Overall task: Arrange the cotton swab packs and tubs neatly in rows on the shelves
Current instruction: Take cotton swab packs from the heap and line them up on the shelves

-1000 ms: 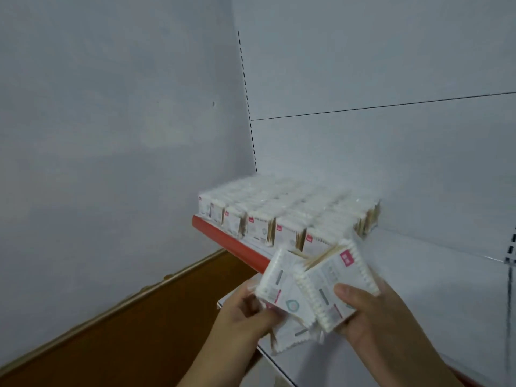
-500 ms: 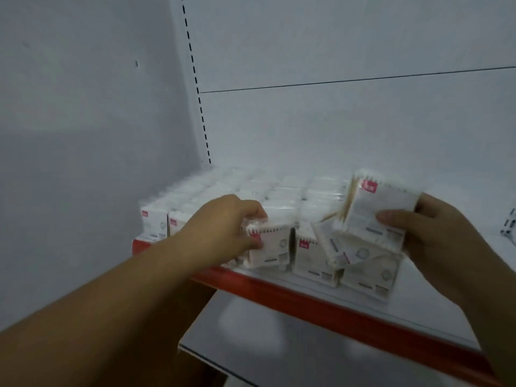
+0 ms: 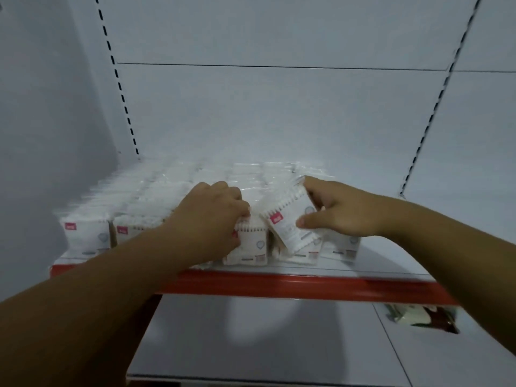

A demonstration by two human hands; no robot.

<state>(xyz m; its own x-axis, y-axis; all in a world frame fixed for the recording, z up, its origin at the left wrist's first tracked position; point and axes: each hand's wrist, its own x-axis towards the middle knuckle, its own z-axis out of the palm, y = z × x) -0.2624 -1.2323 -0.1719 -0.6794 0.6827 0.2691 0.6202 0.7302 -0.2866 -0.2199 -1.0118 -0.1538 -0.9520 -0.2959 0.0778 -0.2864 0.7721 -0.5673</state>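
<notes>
Several white cotton swab packs with small red labels stand in rows (image 3: 86,236) on the left part of a white shelf with a red front edge (image 3: 279,283). My left hand (image 3: 212,219) grips the top of an upright pack (image 3: 251,244) in the front row. My right hand (image 3: 337,210) pinches a tilted pack (image 3: 287,222) between thumb and fingers, leaning it over the front row just right of the left hand. More packs (image 3: 343,247) stand below the right hand, partly hidden by it.
The shelf is bare to the right of the packs (image 3: 391,261). A lower white shelf (image 3: 251,344) lies beneath, with a green and brown packet (image 3: 418,319) at its right. Slotted uprights (image 3: 122,101) run up the white back panel.
My right hand has lowered its pack from above the shelf down onto the front row, now tilted. My left hand stays on the front-row pack. The view has shifted slightly right and closer.
</notes>
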